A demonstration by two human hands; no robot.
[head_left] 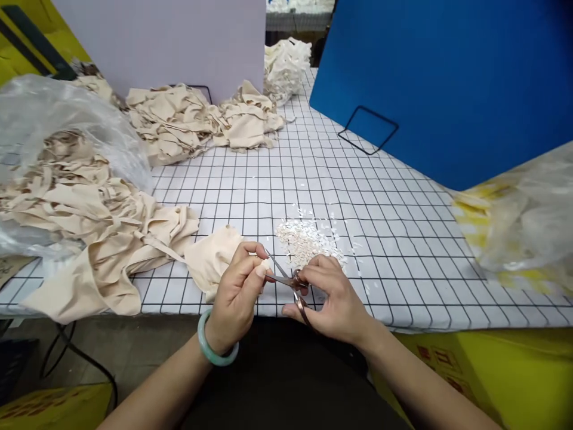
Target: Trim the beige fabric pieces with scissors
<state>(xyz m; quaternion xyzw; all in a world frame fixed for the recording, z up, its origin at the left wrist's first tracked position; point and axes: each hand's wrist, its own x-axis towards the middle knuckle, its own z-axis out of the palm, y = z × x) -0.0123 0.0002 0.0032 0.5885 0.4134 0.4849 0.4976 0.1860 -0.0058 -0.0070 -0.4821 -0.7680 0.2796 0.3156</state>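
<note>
My left hand [237,289], with a pale green bangle on its wrist, pinches the edge of a beige fabric piece [210,257] at the table's front edge. My right hand [333,298] grips small scissors [286,279], whose blades point left and meet the fabric held in the left fingers. Just behind both hands lies a small heap of white trimmings [307,242] on the gridded tablecloth [358,179].
A large pile of beige fabric pieces [89,233] spills from a clear plastic bag [49,119] at left. More beige pieces [192,119] lie at the back. A blue board [447,77] stands at right, with a clear bag [523,221] beside it.
</note>
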